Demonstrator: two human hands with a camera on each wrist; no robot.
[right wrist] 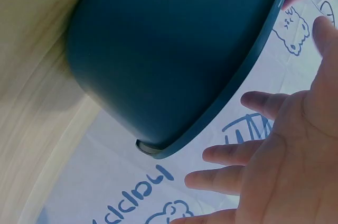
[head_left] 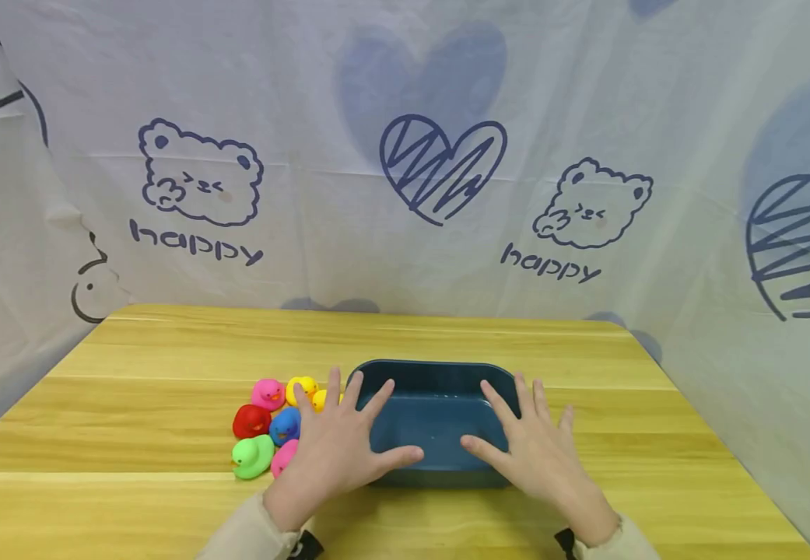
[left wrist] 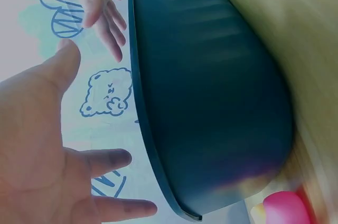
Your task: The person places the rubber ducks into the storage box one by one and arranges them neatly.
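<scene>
Hovering, fingers spread, the left grip (head_left: 338, 447) and right grip (head_left: 539, 451) flank the tub (head_left: 436, 424); ducks (head_left: 285, 426) cluster on the table (head_left: 678, 459) just left of the left grip.

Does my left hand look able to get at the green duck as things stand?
Likely yes: your left hand is empty with fingers spread, and nothing covers the green duck, though a pink duck sits beside it, toward the hand.
</scene>
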